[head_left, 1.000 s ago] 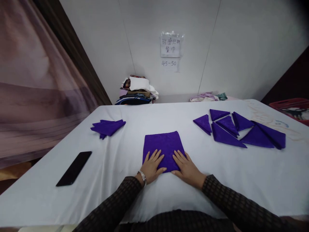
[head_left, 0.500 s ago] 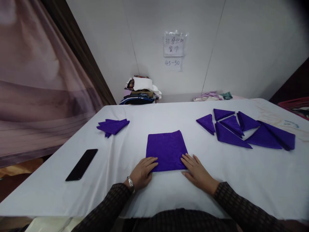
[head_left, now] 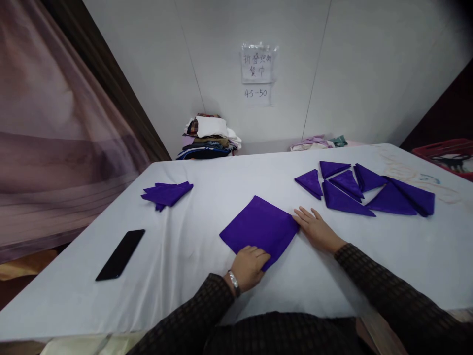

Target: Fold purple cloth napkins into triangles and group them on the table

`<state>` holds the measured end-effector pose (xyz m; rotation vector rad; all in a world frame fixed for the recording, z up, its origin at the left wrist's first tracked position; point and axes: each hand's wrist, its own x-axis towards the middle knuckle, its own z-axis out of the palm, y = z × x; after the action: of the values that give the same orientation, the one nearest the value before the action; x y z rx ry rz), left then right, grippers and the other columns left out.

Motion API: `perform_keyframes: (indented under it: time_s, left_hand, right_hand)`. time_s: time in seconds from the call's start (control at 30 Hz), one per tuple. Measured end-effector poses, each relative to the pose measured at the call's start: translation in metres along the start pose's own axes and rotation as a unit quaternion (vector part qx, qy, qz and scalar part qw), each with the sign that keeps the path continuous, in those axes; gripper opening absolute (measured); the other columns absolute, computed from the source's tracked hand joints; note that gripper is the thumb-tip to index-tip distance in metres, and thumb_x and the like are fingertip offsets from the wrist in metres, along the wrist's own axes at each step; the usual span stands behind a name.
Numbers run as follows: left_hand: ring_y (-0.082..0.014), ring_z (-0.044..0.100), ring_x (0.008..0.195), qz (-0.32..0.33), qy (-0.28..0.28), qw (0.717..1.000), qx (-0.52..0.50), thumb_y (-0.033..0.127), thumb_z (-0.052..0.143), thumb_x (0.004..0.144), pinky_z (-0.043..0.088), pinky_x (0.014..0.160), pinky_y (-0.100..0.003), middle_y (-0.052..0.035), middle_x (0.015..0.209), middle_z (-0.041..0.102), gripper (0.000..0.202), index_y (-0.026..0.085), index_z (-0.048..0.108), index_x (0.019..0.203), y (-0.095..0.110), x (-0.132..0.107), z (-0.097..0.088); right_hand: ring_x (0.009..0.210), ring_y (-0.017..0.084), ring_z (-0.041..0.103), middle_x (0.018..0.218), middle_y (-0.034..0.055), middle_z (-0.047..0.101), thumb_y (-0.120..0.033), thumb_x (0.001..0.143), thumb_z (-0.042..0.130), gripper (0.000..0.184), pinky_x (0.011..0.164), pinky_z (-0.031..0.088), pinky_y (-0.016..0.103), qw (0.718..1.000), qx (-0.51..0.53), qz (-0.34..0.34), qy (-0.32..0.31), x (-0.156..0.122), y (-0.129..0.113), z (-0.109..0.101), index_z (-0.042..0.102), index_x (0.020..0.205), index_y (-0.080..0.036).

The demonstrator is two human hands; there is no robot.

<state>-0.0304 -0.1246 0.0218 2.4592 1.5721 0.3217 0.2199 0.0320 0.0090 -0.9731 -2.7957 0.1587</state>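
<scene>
A folded purple cloth napkin [head_left: 260, 227] lies turned like a diamond on the white tablecloth in front of me. My left hand [head_left: 251, 268] is closed on its near corner, with the fingers bent over the cloth and the thumb hidden. At the right corner, my right hand [head_left: 318, 230] rests with its fingers stretched out and touching the cloth's edge. To the left lies a purple napkin folded into pointed layers [head_left: 168, 194]. Several purple napkins folded into triangles [head_left: 345, 199] are grouped at the right.
A black flat phone-like slab [head_left: 121, 255] lies at the left of the table [head_left: 185, 291]. Against the wall sits a stack of folded clothes [head_left: 210, 138], with more cloth [head_left: 314, 143] farther right. A handwritten sign [head_left: 257, 66] hangs above. A red basket [head_left: 447, 150] stands at the far right.
The napkin has turned from square-on to a diamond. My left hand has moved right and closed on its near corner; my right hand has shifted up and right to its right corner.
</scene>
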Motion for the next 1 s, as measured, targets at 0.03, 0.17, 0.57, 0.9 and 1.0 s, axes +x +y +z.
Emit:
perform_keyframes:
  time_s: [0.03,0.17,0.57,0.9,1.0]
  left_hand:
    - [-0.0214,0.060,0.088,-0.003,0.006,1.000,-0.011,0.014,0.055,0.071,0.045,0.076,-0.037,-0.0054,0.098,0.067,0.034,0.020,0.060,0.105,0.009,0.009,0.003]
    - [-0.0191,0.060,0.087,-0.033,0.037,0.997,-0.054,0.017,0.055,0.073,0.044,0.078,-0.034,-0.0037,0.095,0.067,0.027,0.022,0.061,0.100,0.028,0.035,0.010]
    - [-0.0245,0.051,0.107,-0.026,0.036,0.998,-0.040,0.017,0.058,0.069,0.040,0.090,-0.042,-0.0064,0.115,0.061,0.037,0.021,0.060,0.107,-0.001,0.005,0.006]
    - [-0.0257,0.054,0.106,-0.037,0.085,0.993,0.068,0.002,0.052,0.065,0.042,0.092,-0.044,-0.0101,0.114,0.063,0.045,0.017,0.062,0.106,-0.083,-0.020,-0.009]
    - [-0.0245,0.056,0.102,-0.015,0.076,0.995,0.065,0.003,0.053,0.066,0.042,0.090,-0.043,-0.0082,0.108,0.065,0.040,0.019,0.063,0.102,-0.079,-0.022,-0.013]
  right_hand:
    - [0.137,0.025,0.021,0.144,0.0100,0.037,-0.007,0.082,0.034,0.054,0.109,0.012,0.053,1.000,0.001,-0.007,0.004,-0.003,-0.003,-0.002,0.044,0.134,-0.019]
    - [0.137,0.023,0.022,0.144,0.0090,0.037,-0.007,0.075,0.041,0.066,0.109,0.015,0.052,0.993,0.064,-0.095,-0.011,-0.024,-0.041,0.001,0.034,0.140,-0.019]
    - [0.103,0.018,0.055,0.102,0.0043,0.065,0.000,0.071,0.044,0.044,0.105,0.024,0.044,0.982,0.166,-0.066,0.063,-0.038,-0.074,0.019,0.060,0.105,-0.022]
    - [0.109,0.017,0.054,0.108,0.0058,0.064,0.000,0.070,0.045,0.041,0.107,0.017,0.045,0.985,0.127,-0.090,0.070,-0.029,-0.050,0.028,0.061,0.102,-0.022]
    - [0.114,0.019,0.051,0.114,0.0076,0.062,-0.002,0.070,0.047,0.040,0.107,0.016,0.046,0.989,0.100,-0.091,0.061,-0.012,-0.028,0.024,0.061,0.103,-0.021]
